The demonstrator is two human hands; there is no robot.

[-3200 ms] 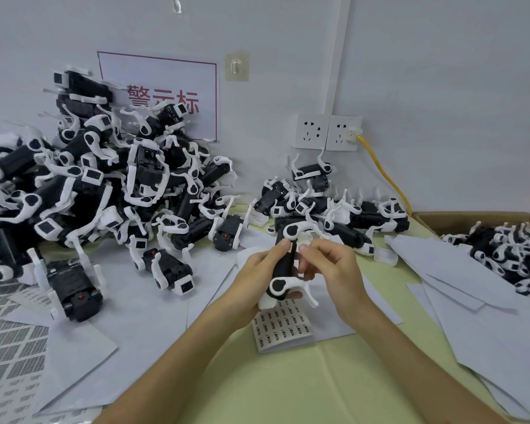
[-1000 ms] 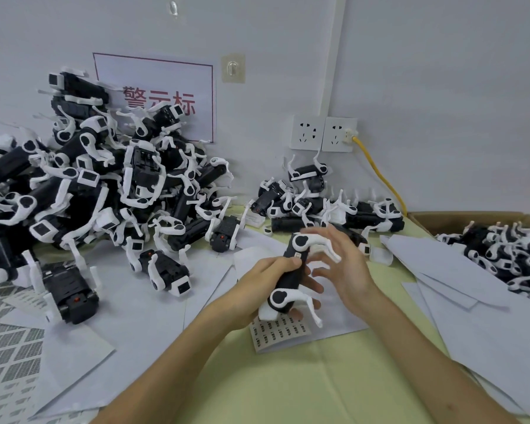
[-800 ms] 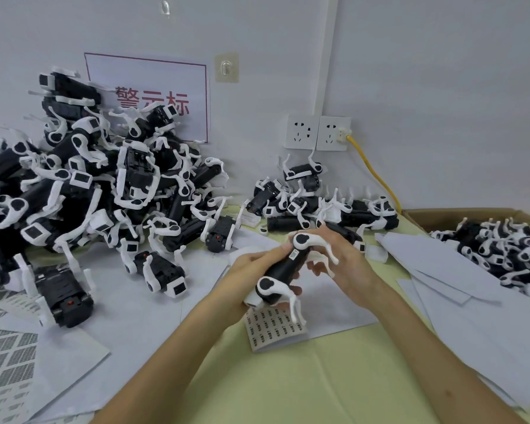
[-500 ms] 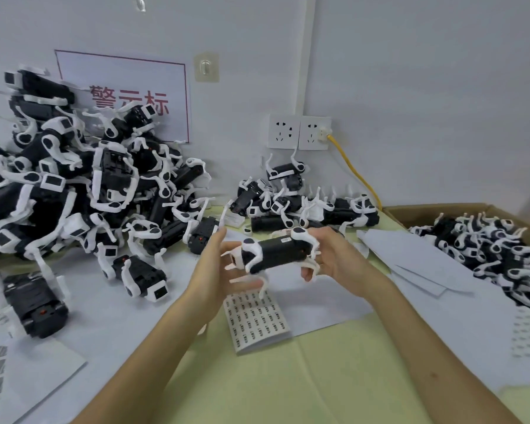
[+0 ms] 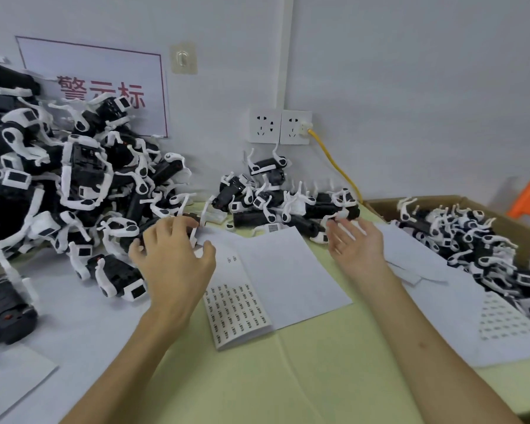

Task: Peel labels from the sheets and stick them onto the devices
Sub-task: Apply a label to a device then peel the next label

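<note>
Desk [image 5: 288, 381], pale yellow-green, spanning the near field.
Large heap of devices [image 5: 83, 179], black and white, far left, piled against the wall below a red-lettered sign [image 5: 104, 65].
Cardboard box [image 5: 380, 203], far right, filled with more devices.
White backing sheets [image 5: 288, 270], spread left, centre and right over the desk.
Smaller heap of devices [image 5: 276, 203], far centre, below twin wall sockets [image 5: 279, 127] with a yellow cable [image 5: 334, 160].
Label sheet [image 5: 236, 310], near centre, flat; mostly bare at far end, rows of labels at near end.
Left hand [image 5: 172, 261], at near edge of the large heap, fingers curled over one device [image 5: 194, 232]; actual grasp not discernible.
Right hand [image 5: 358, 246], right of centre, palm up, fingers released and spread, just beside the smaller heap.
</note>
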